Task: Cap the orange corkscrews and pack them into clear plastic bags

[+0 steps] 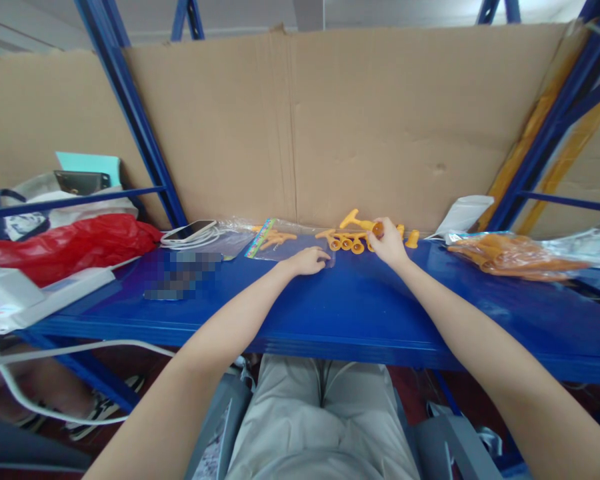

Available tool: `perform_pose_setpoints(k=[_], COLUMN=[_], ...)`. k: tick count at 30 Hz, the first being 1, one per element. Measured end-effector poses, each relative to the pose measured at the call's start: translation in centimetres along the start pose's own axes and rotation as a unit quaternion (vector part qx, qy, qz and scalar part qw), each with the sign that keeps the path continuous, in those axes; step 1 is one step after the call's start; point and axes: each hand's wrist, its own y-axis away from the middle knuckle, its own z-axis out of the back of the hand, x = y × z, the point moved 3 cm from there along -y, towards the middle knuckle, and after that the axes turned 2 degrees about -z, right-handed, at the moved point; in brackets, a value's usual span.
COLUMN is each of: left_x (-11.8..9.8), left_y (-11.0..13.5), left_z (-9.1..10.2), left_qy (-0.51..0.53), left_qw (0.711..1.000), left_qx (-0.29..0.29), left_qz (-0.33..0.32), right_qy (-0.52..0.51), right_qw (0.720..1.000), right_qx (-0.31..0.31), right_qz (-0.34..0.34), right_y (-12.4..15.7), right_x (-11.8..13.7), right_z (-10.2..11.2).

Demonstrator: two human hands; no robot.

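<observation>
We have the right hand point(390, 244) fingers pinching an orange plastic piece point(359, 221) at the shelf's point(330, 310) back edge, left hand point(307, 261) fingers pressed together, flat on the clear bag point(286, 245) beside it.

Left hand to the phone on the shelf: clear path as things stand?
Probably yes. The left hand lies flat on the clear bag, holding nothing, and the phone lies to its left on the blue shelf. Only the bag and a white cable lie between, both low.

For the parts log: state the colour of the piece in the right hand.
Orange-yellow; the piece in the right hand shows best in the head view.
</observation>
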Motion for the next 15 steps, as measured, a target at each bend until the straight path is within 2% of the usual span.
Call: perform_pose_setpoints(k=[3,7,15], left_x=[0.1,0.3,1.0], left_y=[0.0,0.1,0.1], left_z=[0.4,0.7,0.6], left_qy=[0.034,0.070,0.061], left_qw=[0.999,0.997,0.991], left_qx=[-0.027,-0.043,-0.092], left_qz=[-0.002,0.015,0.069], right_qy=[-0.048,-0.086,-0.112], right_qw=[0.999,0.993,0.981], right_qx=[0.019,0.083,0.144], right_qz=[-0.003,-0.001,0.060], right_y=[0.2,0.7,1.1], right_x=[1.4,2.8,2.6], right_z=[0.3,0.0,-0.7])
